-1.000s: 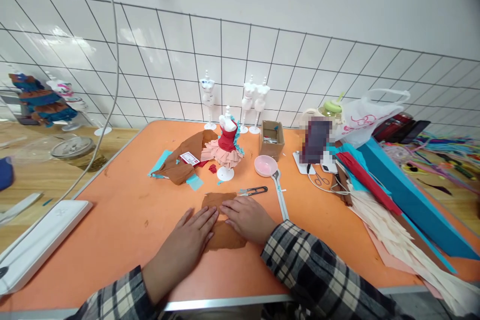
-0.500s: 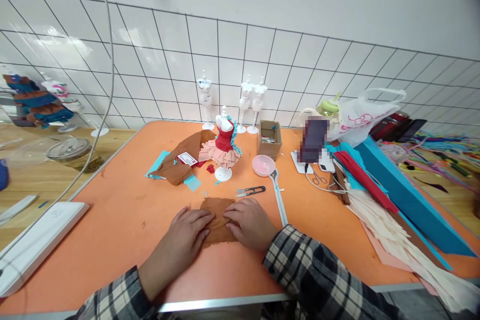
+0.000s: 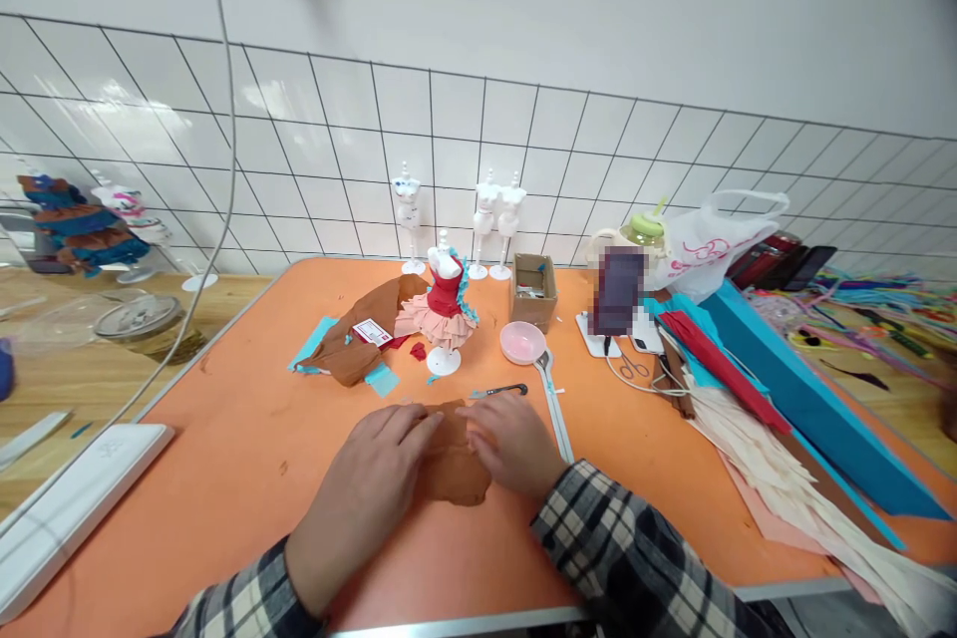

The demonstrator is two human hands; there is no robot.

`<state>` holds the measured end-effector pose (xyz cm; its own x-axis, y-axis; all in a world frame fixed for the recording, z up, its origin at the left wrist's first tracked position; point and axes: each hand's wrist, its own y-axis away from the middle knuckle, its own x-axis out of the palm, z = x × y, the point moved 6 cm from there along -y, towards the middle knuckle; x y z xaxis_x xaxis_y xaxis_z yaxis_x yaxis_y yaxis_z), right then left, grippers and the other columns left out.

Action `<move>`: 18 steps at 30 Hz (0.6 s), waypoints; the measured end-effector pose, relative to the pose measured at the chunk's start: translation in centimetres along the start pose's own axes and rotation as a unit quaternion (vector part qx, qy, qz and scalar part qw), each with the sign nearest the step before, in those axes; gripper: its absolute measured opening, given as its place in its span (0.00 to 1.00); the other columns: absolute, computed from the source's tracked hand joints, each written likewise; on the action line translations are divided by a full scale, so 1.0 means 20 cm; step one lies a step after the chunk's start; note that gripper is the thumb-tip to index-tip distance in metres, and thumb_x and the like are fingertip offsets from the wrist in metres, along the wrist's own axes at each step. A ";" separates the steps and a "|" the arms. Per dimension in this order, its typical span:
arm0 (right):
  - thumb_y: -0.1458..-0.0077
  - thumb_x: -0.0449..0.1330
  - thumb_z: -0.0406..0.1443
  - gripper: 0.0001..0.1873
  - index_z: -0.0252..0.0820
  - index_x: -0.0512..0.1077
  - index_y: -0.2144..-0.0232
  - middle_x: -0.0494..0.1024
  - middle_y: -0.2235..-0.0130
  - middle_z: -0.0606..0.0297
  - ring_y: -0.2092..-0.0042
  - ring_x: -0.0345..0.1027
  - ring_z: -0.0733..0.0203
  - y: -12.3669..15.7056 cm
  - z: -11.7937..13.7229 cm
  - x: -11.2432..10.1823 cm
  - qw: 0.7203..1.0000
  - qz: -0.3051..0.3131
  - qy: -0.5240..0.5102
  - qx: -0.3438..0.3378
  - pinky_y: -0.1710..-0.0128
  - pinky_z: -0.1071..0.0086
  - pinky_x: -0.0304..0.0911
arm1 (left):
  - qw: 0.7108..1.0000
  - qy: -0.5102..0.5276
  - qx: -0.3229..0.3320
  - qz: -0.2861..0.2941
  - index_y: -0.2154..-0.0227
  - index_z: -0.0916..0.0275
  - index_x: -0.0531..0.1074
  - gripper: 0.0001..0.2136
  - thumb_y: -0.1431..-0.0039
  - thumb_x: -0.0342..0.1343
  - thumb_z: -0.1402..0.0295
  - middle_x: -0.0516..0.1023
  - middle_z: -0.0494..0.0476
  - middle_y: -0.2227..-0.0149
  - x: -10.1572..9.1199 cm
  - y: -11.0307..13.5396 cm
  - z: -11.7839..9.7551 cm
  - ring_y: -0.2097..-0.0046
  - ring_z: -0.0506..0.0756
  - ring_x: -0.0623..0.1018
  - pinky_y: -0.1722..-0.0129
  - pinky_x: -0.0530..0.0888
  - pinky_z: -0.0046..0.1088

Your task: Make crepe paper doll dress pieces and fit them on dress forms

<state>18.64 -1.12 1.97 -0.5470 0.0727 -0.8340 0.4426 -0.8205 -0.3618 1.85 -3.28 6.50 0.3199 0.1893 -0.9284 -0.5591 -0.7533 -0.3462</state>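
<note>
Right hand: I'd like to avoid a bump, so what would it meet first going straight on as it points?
The right hand would probably first meet the left hand, around the fingertips, across the brown fabric. Depth is unclear, so it might just pass them.

The orange table (image 3: 239, 459) bears a dressed mannequin (image 3: 445, 297), pink bowl (image 3: 522, 358) and cardboard box (image 3: 531, 313).

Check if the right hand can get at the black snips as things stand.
Likely yes: the black snips lie just beyond the right hand, with nothing visible between. It touches the brown piece, which it would probably leave first.
</note>
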 end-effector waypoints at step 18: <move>0.44 0.57 0.41 0.15 0.42 0.76 0.58 0.76 0.60 0.58 0.56 0.68 0.53 0.26 -0.65 -0.24 0.947 -0.061 0.066 0.309 0.54 0.63 0.61 | 0.970 0.232 0.035 -0.064 0.60 0.60 0.76 0.12 0.36 0.47 0.72 0.80 0.59 0.65 0.04 -0.14 0.04 0.62 0.55 0.78 0.62 0.74 0.32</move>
<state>32.92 1.61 -1.34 -0.4559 0.2253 -0.8610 -0.1408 -0.9735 -0.1802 3.08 -0.41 6.57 0.6910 -0.0381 -0.7218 -0.5374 -0.6949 -0.4778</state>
